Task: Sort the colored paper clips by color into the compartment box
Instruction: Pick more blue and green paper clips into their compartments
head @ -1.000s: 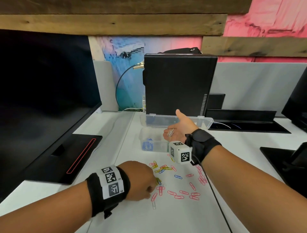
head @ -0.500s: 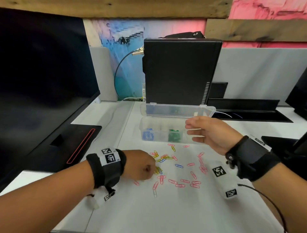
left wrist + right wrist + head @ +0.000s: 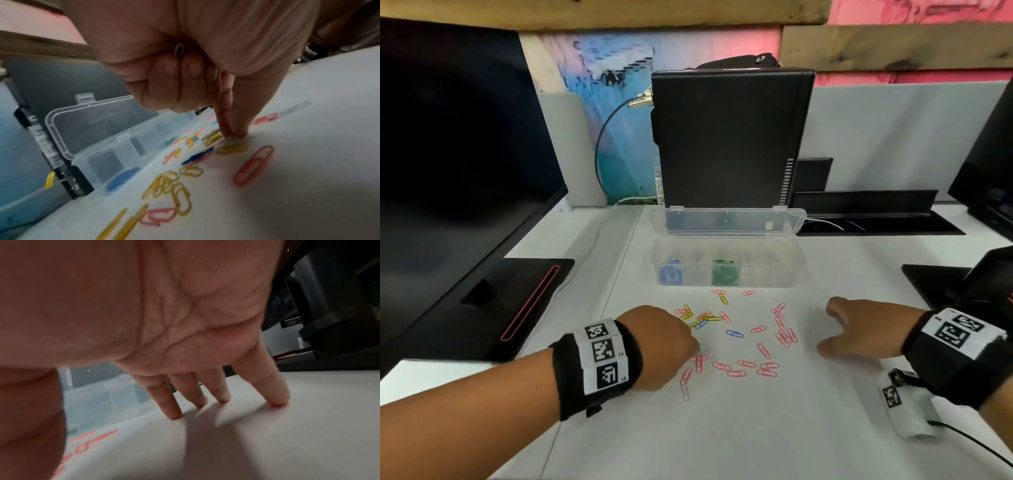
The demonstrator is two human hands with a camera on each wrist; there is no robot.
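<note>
Your left hand (image 3: 666, 346) sits low over the near-left part of the scattered paper clips (image 3: 736, 334) on the white desk (image 3: 756, 438). Its forefinger and thumb (image 3: 232, 123) come together at the desk top on a pale, silvery clip (image 3: 232, 140), and the other fingers are curled into the palm around another silver clip (image 3: 179, 49), of which only a loop shows. Your right hand (image 3: 859, 334) lies to the right of the scatter, palm down and holding nothing, its straight, spread fingertips (image 3: 277, 400) touching bare desk.

The clips lie loose in the middle of the desk, between your two hands: mostly pink, a knot of yellow ones (image 3: 164, 183) toward the left, a blue one (image 3: 734, 333) near the centre, and a clear one (image 3: 685, 392) at the near edge of the spread.

The clear compartment box (image 3: 726, 270) stands just beyond the clips, its lid (image 3: 727, 221) open and leaning back toward the black computer case (image 3: 729, 137). Blue clips (image 3: 670, 274) fill its leftmost compartment; green clips (image 3: 724, 272) lie in a compartment near the middle. A dark monitor (image 3: 458, 164) stands along the desk's left edge
</note>
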